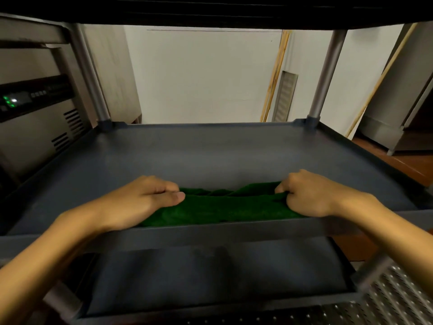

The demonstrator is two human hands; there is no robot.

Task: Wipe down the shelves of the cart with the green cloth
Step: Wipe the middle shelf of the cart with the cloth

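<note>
- My left hand (143, 198) pinches the green cloth (218, 206) at its left end.
- My right hand (307, 193) grips its right end, fingers curled.
- Cloth lies on the cart's middle shelf (210, 156), near the front rim.

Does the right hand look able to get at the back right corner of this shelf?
Probably yes. The right hand, gripping the green cloth near the front, has bare shelf ahead up to the back right corner; only the post stands there. Arm length is unclear.
</note>
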